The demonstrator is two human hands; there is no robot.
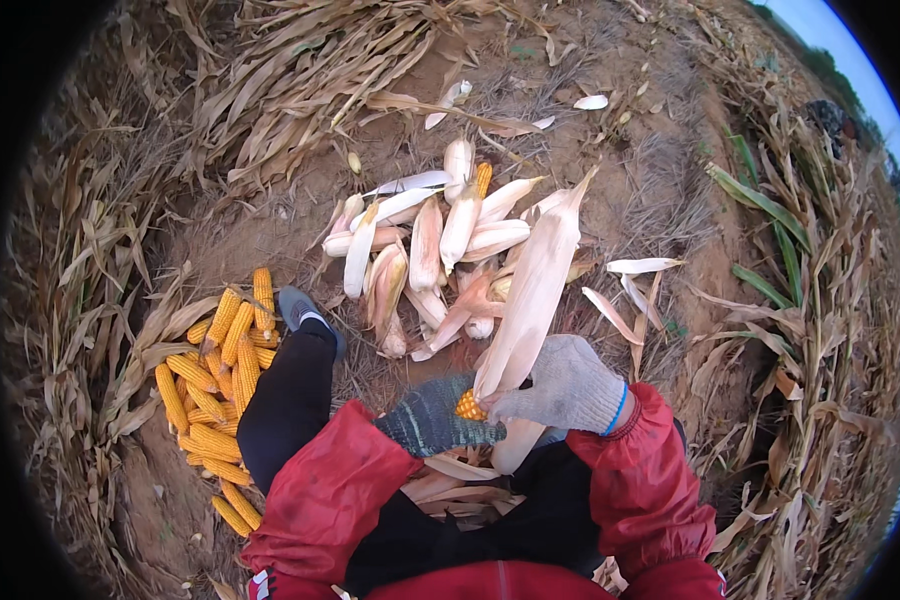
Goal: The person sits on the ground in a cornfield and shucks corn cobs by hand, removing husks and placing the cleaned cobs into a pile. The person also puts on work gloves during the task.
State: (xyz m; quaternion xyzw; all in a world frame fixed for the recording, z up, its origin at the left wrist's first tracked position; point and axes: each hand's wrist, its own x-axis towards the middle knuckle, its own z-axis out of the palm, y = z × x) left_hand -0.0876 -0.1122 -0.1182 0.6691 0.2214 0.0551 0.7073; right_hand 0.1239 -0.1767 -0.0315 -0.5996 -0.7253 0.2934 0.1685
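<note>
My left hand (441,420), in a dark green knitted glove, is closed around an ear of corn (469,406) whose yellow kernels show between the two gloves. My right hand (566,386), in a pale knitted glove with a blue-edged cuff, pinches a long, pale corn husk (538,277) at that ear. The husk stretches up and away from the hands, over a heap of ears still in their husks (461,225). Most of the held ear is hidden by the gloves and husk. Loose husks (457,491) lie below the hands, between my legs.
Bare yellow ears of corn (214,390) are piled left of my outstretched left leg (289,397). Dry cornstalks (300,90) lie along the top and left. More stalks (832,315) run down the right side. Husk scraps (641,266) are scattered on the brown soil (607,142).
</note>
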